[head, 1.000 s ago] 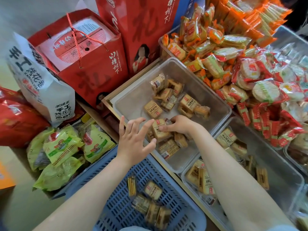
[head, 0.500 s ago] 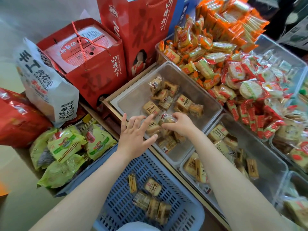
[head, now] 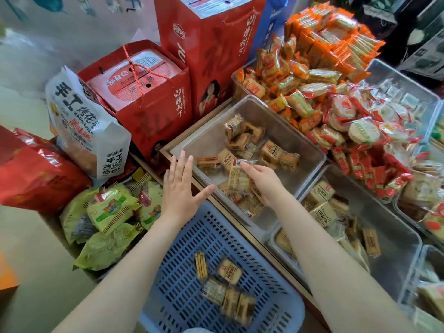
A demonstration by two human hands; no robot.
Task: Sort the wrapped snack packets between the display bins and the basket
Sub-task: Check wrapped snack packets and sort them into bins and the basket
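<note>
packet (head: 237,177) in your right hand (head: 263,181) is the thing to mind: you pinch a clear-wrapped biscuit bar by its upper end, lifted just above the near corner of the clear bin (head: 310,150), while your left hand (head: 181,188) hovers flat and wide, fingers spread, over the edge between that bin and the blue basket (head: 240,229), holding nothing. judging by the task, the packet looks bound for the basket, so carry it low across the rim and let the left hand receive or steady it rather than tossing; the wrapper is slick and a fingertip pinch may slip, so close more of your fingers round it before you swing. aim for the bare lattice near the front of the basket, clear of the small cluster already there. in the clear bin lie a loose scatter of tan square packets, most toward its middle and near side. the basket holds a few similar packets (head: 228,271) and a thin stick pack, grouped near you. a second clear bin (head: 408,239) to the right holds more tan packets. behind them, heaped bins carry orange-wrapped snacks (head: 312,75) and red-wrapped round crackers (head: 360,131), piled above the rims. none of those heaps needs touching for this step.
</note>
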